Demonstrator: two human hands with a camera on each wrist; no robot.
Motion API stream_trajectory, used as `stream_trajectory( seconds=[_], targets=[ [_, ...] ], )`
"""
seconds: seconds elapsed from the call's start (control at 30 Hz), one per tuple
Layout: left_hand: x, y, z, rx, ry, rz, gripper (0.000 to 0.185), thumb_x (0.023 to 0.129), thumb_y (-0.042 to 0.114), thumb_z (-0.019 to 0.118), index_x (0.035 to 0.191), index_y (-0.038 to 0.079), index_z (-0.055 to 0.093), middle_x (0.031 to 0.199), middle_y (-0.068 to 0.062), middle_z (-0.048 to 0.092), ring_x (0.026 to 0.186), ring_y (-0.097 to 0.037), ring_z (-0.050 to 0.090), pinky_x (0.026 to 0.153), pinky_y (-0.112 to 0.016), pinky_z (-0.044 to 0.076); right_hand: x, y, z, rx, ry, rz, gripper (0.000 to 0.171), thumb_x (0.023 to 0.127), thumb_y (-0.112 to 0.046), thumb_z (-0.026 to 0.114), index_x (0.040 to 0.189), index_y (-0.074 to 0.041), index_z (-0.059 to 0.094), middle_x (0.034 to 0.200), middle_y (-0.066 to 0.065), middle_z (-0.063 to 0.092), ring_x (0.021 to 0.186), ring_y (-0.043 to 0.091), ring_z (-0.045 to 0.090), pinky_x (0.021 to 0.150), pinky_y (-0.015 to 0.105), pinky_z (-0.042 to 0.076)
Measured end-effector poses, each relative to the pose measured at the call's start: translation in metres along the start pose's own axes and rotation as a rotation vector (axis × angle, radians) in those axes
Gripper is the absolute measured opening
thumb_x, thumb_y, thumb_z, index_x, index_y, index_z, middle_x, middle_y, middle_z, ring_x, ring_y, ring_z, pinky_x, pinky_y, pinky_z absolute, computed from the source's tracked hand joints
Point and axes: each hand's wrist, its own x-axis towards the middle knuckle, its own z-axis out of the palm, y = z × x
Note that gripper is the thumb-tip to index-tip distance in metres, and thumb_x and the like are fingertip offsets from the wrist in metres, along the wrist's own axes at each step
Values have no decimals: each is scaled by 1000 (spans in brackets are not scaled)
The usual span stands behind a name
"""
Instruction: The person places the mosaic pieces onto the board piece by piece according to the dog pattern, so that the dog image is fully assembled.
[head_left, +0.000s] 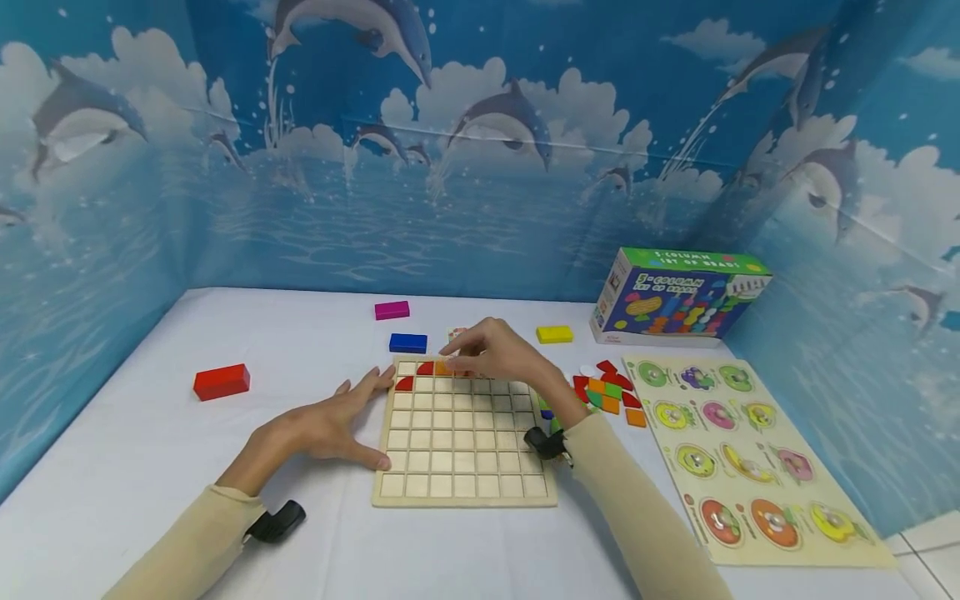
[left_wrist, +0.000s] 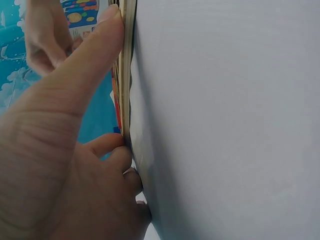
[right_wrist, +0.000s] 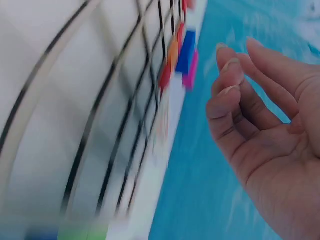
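A pale wooden grid board (head_left: pixel 442 439) lies on the white table. In its far left corner sit a red quarter-round piece (head_left: pixel 425 368), another red piece (head_left: pixel 404 383) and an orange piece (head_left: pixel 442 367). My left hand (head_left: pixel 327 427) spreads along the board's left edge, the thumb (left_wrist: pixel 97 50) resting against the rim and the fingertips near the far corner. Over the far rows hovers my right hand (head_left: pixel 497 350), close to the orange piece. In the right wrist view that hand (right_wrist: pixel 270 110) has bent fingers, apart from the board, and nothing shows between fingertips and thumb.
Right of the board lies a pile of red, orange and green pieces (head_left: pixel 609 388), partly behind the right forearm. Farther right are a fruit puzzle board (head_left: pixel 723 433) and a bead-set box (head_left: pixel 675 300). Blue (head_left: pixel 408 343), magenta (head_left: pixel 392 310), yellow (head_left: pixel 554 334) and red blocks (head_left: pixel 222 382) stand around.
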Motion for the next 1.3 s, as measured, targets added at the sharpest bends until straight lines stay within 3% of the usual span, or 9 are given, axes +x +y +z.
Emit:
stream_trajectory(
  seconds=[0.23, 0.4, 0.7, 0.93, 1.1, 1.3],
  targets=[
    [-3, -1, -1, -5, 10, 22, 140, 75, 52, 98, 175, 21, 5, 181, -16, 10, 165, -50, 0, 129, -72, 6, -66, 33, -42, -50, 79, 120, 20, 100, -7, 77, 117, 3, 81, 105, 12, 81, 92, 26, 76, 83, 33, 63],
    [-3, -3, -2, -11, 13, 44, 139, 76, 51, 97, 175, 20, 5, 180, -15, 15, 166, -46, -1, 130, -70, 2, -91, 56, -56, -76, 75, 219, 19, 96, -4, 80, 114, 4, 81, 98, 11, 79, 87, 25, 70, 79, 31, 61],
    [1, -6, 1, -15, 8, 54, 139, 76, 50, 98, 175, 17, 6, 180, -15, 16, 167, -42, -1, 131, -68, 0, -103, 78, -65, -92, 112, 329, 23, 93, -1, 83, 116, 1, 82, 107, 13, 80, 88, 24, 64, 78, 28, 57],
    [2, -3, 0, -17, 8, 60, 132, 77, 51, 97, 174, 19, 13, 181, -16, 9, 166, -45, -2, 130, -70, 2, -108, 85, -71, -91, 155, 388, 29, 93, -1, 83, 121, 4, 79, 96, 11, 74, 85, 25, 59, 70, 24, 53],
    [2, -1, -2, -9, 8, 48, 134, 76, 52, 97, 175, 18, 12, 181, -18, 7, 165, -47, -2, 129, -72, 3, -110, 88, -72, -117, 159, 395, 24, 93, 0, 83, 116, 3, 81, 100, 12, 77, 85, 24, 58, 71, 25, 51],
    [2, 0, 1, -19, 5, 50, 141, 75, 50, 98, 175, 17, 5, 180, -15, 17, 167, -42, -2, 131, -68, -1, -109, 85, -70, -145, 145, 443, 14, 93, -3, 84, 107, -1, 82, 95, 8, 74, 87, 25, 57, 78, 32, 53]
  ],
)
